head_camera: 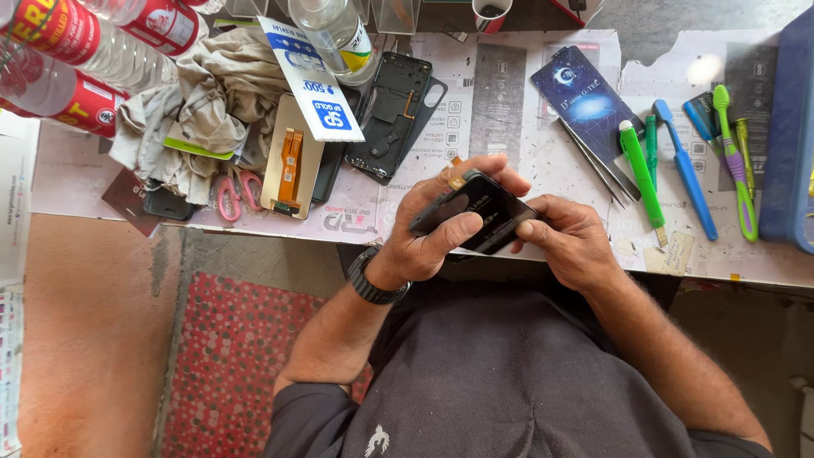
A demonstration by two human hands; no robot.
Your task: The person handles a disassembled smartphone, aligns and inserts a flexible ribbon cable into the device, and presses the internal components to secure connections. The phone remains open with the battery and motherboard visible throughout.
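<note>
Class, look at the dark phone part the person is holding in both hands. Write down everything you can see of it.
The phone part is a thin, dark, glossy rectangular panel with rounded corners, looking like glass. It is tilted, held in the air over the near edge of the table. A small orange-brown tab sticks out at its upper left end. The left hand wraps its left side, thumb lying across the front; the right hand pinches its right end with its fingers. Nothing else touches it.
</note>
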